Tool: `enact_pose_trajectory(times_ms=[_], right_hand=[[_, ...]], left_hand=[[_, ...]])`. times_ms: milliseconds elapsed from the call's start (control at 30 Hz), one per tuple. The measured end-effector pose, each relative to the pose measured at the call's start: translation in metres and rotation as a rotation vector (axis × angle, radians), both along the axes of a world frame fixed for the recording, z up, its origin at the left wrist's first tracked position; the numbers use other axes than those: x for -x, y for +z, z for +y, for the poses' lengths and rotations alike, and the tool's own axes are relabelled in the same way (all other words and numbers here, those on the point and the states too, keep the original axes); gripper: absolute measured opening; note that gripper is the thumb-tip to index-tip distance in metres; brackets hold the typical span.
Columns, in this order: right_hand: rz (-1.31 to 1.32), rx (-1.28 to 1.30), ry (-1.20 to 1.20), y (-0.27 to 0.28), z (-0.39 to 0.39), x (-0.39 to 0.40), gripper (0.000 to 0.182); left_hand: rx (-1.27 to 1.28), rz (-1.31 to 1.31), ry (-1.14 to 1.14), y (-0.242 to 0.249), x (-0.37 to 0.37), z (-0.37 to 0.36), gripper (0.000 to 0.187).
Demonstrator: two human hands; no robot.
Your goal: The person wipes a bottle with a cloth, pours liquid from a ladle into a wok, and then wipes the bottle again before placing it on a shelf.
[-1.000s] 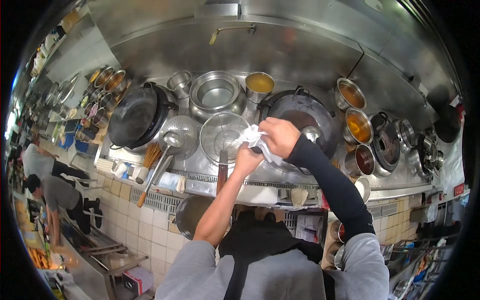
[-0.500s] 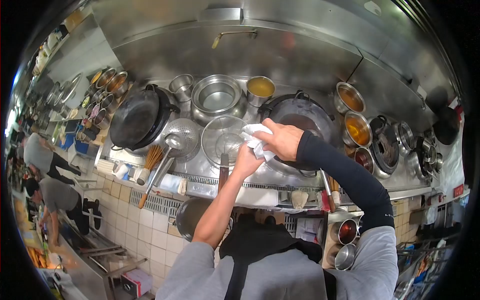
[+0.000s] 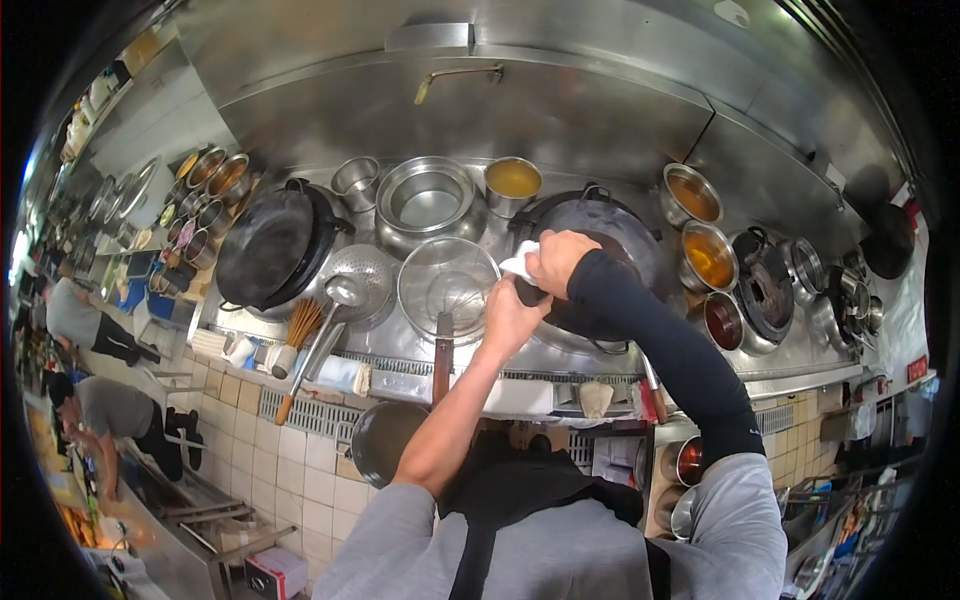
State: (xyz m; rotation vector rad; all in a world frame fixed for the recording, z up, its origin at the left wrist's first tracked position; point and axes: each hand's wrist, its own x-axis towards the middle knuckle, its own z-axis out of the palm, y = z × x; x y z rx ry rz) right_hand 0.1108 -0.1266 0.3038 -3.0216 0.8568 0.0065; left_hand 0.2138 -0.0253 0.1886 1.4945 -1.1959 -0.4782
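Observation:
My right hand (image 3: pixel 565 262), below a black sleeve, is closed on a crumpled white cloth (image 3: pixel 520 262). Just under it, my left hand (image 3: pixel 513 317) has its fingers curled, with something dark at the fingertips that I cannot make out. Both hands are close together above the steel stove top, in front of the right wok (image 3: pixel 625 235). To the left of them lies a round wire-mesh strainer (image 3: pixel 405 285) with a brown wooden handle. A perforated ladle (image 3: pixel 375 275) rests farther left.
A black wok (image 3: pixel 265 250) sits on the left burner. Behind the strainer stand a wide steel pot (image 3: pixel 440 225) and a pot of yellow liquid (image 3: pixel 513 180). Bowls of orange liquid (image 3: pixel 708 258) line the right side. A bamboo brush (image 3: pixel 300 325) lies at the front; two people are far left.
The white cloth has drawn up into my right hand and shows less. My right hand has shifted a little left, and a dark patch now shows between my hands.

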Motion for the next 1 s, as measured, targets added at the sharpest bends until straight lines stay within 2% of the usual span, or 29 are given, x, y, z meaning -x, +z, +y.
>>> enact_pose_trajectory(times_ms=[67, 100, 133, 200, 267, 300, 333, 400, 467, 500, 533, 567, 600, 700, 800, 900, 1000], right_hand=[[-0.191, -0.101, -0.085, 0.017, 0.023, 0.005, 0.042], [-0.223, -0.131, -0.007, 0.02, 0.024, 0.011, 0.048], [-0.201, -0.188, 0.019, 0.024, 0.025, 0.018, 0.047], [-0.355, -0.244, 0.21, 0.023, 0.017, 0.039, 0.04], [-0.66, -0.309, 0.279, 0.021, 0.016, 0.053, 0.035], [-0.808, -0.393, 0.09, 0.02, 0.021, 0.06, 0.03], [-0.926, -0.53, -0.02, 0.022, 0.025, 0.068, 0.033], [-1.065, -0.686, -0.099, 0.003, 0.028, 0.069, 0.04], [-0.926, -0.549, 0.019, -0.033, 0.035, 0.058, 0.054], [-0.823, -0.56, 0.071, -0.026, 0.05, 0.046, 0.065], [-0.981, -0.525, 0.002, -0.029, 0.065, 0.03, 0.066], [-1.005, -0.494, -0.077, -0.03, 0.066, 0.022, 0.064], [-1.027, -0.466, -0.155, -0.032, 0.066, 0.018, 0.062], [-1.212, -0.484, -0.152, -0.04, 0.063, 0.009, 0.054], [-1.328, -0.593, -0.157, -0.031, 0.07, 0.005, 0.049], [-1.36, -0.866, -0.181, -0.022, 0.066, 0.008, 0.042], [-1.204, -0.967, -0.104, 0.001, 0.064, 0.018, 0.045]], left_hand=[[-0.029, 0.179, -0.175, 0.004, -0.012, 0.004, 0.051], [0.029, 0.29, -0.239, 0.0, -0.017, 0.005, 0.049], [0.034, 0.267, -0.257, 0.0, -0.021, 0.007, 0.051], [0.043, 0.218, -0.292, 0.004, -0.028, 0.012, 0.054], [-0.018, 0.359, -0.302, 0.009, -0.029, 0.015, 0.057], [0.003, 0.423, -0.333, 0.011, -0.029, 0.014, 0.057], [0.026, 0.487, -0.361, 0.012, -0.031, 0.014, 0.057], [-0.001, 0.482, -0.367, 0.01, -0.032, 0.013, 0.057], [0.068, 0.533, -0.404, 0.01, -0.025, 0.007, 0.057], [0.092, 0.814, -0.429, 0.006, -0.017, 0.004, 0.055], [0.121, 0.552, -0.421, 0.009, -0.015, 0.008, 0.05], [0.159, 0.297, -0.385, 0.012, -0.012, 0.012, 0.046], [0.142, 0.251, -0.355, 0.015, -0.009, 0.013, 0.044], [0.118, 0.123, -0.275, 0.021, -0.006, 0.009, 0.037], [0.168, 0.039, -0.235, 0.032, -0.004, 0.012, 0.039], [0.261, 0.25, -0.253, 0.044, 0.001, 0.02, 0.043], [0.218, 0.326, -0.349, 0.047, -0.004, 0.026, 0.046]])
